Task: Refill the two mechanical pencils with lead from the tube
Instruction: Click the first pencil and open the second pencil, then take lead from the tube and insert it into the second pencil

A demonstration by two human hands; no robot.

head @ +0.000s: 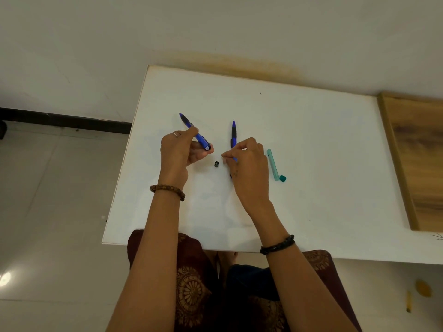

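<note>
The left hand holds one blue mechanical pencil lifted off the white table, fingers curled round its barrel, black grip and tip pointing away, the open rear end facing the camera; how the fingers behind the barrel lie is hidden. A ring sits on one finger and a brown wooden bead bracelet circles the wrist. Just right of that hand a small black cap lies alone on the tabletop. The second blue pencil lies flat, tip away, its rear half covered by the right hand. That hand's thumb and forefinger are pinched together at their tips near the cap; whatever they hold is too thin to make out. A black bead bracelet rings this wrist. Right of the hand, apart from it, lies the translucent teal lead tube, its darker cap flipped aside at the near end. The tabletop beyond and to the right is bare, smooth white up to a wood-grain panel cut off by the frame.
</note>
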